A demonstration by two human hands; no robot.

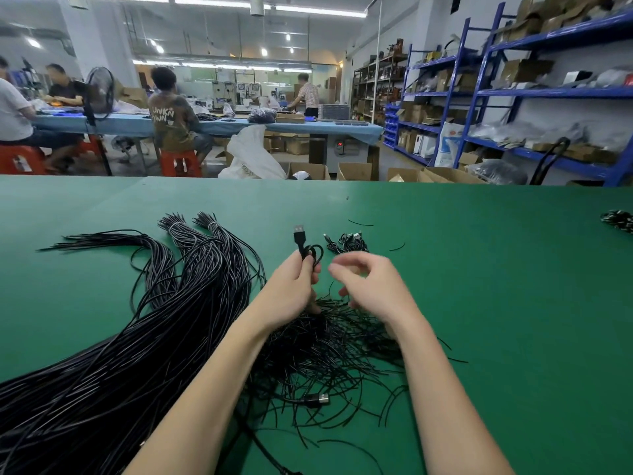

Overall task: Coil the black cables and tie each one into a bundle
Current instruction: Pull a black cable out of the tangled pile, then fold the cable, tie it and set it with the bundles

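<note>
Frame centre: your left hand [297, 286] pinches the light, springy coiled cable [310, 252] (grip the loops, not the plug); right hand [368, 286] fingers loosely curled, empty.

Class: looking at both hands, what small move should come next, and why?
Probably the right hand should pick one thin black tie wire from the pile: the left hand already grips a coiled black USB cable, seemingly untied.

Long cables [144, 337] left on table [479, 269]; ties [325, 344] centre; perhaps finished bundles [347, 242] behind.
</note>
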